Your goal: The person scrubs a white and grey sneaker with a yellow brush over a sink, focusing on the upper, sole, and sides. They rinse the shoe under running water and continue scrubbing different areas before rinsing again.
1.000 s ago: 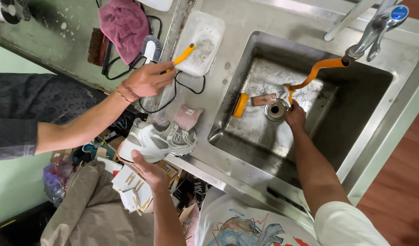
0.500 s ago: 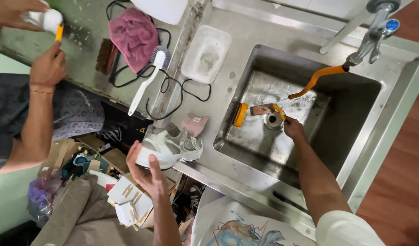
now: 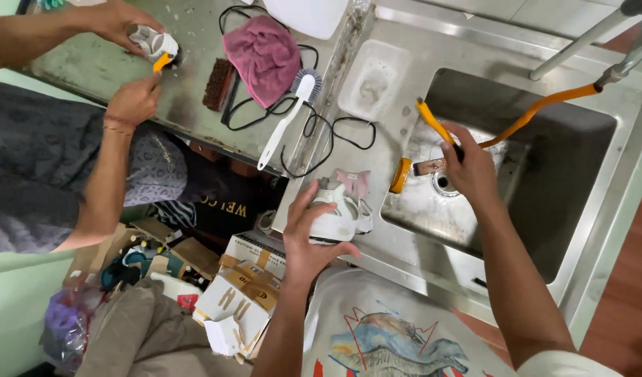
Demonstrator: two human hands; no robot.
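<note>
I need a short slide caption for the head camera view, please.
Left hand grips a white sneaker beside the sink; right hand holds a yellow brush.

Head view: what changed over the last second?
The right hand lifted its small yellow brush out of the sink, away from the drain, and now holds it above the sink's left edge. The left hand went from cupping the white sneaker at its end to gripping it from above. A co-worker's hand carried another yellow brush away to the far left. Orange hose stayed put.
</note>
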